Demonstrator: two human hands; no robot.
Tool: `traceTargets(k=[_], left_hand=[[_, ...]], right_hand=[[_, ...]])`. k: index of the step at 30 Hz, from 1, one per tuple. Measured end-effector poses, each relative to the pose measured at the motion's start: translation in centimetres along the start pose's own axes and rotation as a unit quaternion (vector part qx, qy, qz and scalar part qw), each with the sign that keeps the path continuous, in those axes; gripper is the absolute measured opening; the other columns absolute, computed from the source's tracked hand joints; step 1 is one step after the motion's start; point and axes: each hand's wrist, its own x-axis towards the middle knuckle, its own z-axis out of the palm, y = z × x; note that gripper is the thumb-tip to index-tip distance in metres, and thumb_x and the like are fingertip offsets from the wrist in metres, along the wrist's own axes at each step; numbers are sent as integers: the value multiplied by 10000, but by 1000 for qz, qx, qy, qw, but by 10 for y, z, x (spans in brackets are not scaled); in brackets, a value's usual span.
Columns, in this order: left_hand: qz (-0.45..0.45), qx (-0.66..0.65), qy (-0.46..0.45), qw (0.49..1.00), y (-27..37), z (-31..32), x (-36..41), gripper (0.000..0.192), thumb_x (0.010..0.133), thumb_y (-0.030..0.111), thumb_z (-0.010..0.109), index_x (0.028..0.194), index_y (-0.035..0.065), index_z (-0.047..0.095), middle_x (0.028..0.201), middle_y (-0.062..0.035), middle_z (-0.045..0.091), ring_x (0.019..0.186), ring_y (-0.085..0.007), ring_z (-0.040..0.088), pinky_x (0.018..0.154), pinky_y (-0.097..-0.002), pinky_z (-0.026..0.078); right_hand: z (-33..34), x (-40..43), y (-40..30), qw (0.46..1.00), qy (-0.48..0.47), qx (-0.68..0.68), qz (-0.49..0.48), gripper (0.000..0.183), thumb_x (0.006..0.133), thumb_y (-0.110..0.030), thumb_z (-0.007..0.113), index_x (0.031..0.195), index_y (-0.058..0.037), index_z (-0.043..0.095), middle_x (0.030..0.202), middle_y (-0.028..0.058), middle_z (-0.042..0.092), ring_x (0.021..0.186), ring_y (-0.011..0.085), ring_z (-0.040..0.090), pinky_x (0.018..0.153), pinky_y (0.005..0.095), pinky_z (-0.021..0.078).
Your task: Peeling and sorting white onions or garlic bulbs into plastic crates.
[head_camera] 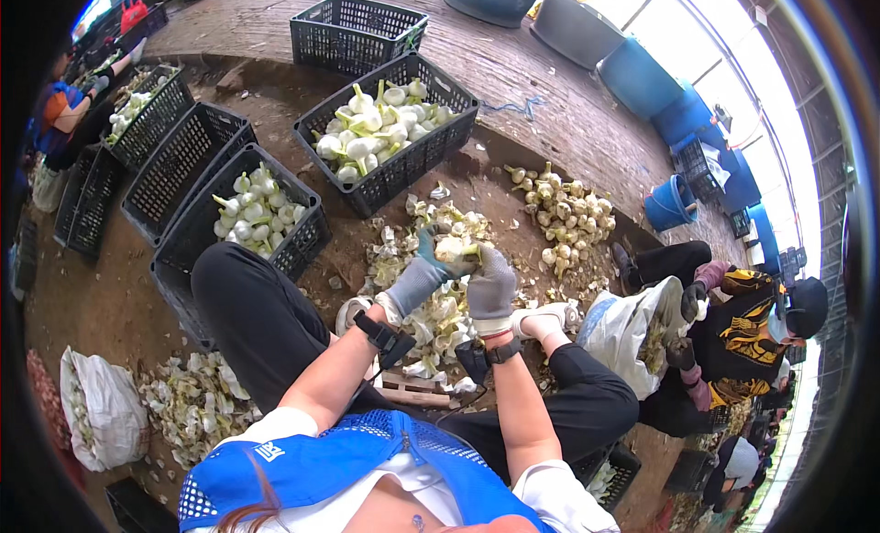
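Observation:
A garlic bulb (452, 249) with a short green stem is held between both gloved hands, above a heap of loose garlic skins (447, 313). My left hand (432, 258), in a grey glove with a teal finger area, grips the bulb's left side. At the stem end, my right hand (491, 275) in a grey glove has its fingers closed around the stem. Beyond the hands and to the right lies a pile of unpeeled garlic bulbs (567, 213). Whiter, cleaned bulbs fill part of a black plastic crate (412, 155) ahead.
Another black crate (309, 237) with white bulbs stands by my left knee, beside an empty one (185, 155). A further crate (350, 48) is at the back. A white woven sack (605, 327) and a co-worker (742, 340) are at right. A blue bucket (667, 206) stands behind.

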Motion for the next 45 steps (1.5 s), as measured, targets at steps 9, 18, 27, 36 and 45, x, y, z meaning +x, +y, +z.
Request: traceTargets(k=[9,18,27,36,45], left_hand=[[-18,-58,-148,987,58,-11,-25,632,736,-38,763,1286,88,479,1234,-10,563,1122,-122,542,965,-295,469],[-65,-2,-91,994,57,-14,-19,516,710,1,793,1138,66,511,1072,-12,579,993,-104,564,863,-274,506],[-150,46,-168,973,46,-14,-22,458,794,40,743,1200,43,532,1134,-16,597,1003,-87,557,884,-263,477],[56,43,34,997,28,10,-31,533,863,175,714,1304,4,470,1168,-57,589,999,-95,565,855,-232,478],[21,3,-46,999,6,-18,-30,398,966,193,555,1293,-26,499,1246,-69,573,1091,-118,548,933,-244,451]], right_hand=[[8,13,42,999,11,12,39,249,777,-5,576,1015,-55,633,919,178,658,870,363,640,751,410,512],[-28,4,6,994,-81,-44,-63,336,767,-100,671,1100,-74,640,1027,123,665,922,314,640,782,383,517],[-31,1,5,979,-127,-125,-103,182,787,-73,574,964,-89,615,815,130,619,727,328,623,627,413,500],[1,-25,-19,986,-63,-24,150,168,920,-171,514,996,-39,583,823,191,653,739,398,633,648,457,493],[0,-14,-4,976,-92,-132,143,183,929,-204,507,1014,-53,566,846,178,649,760,364,646,654,445,512]])
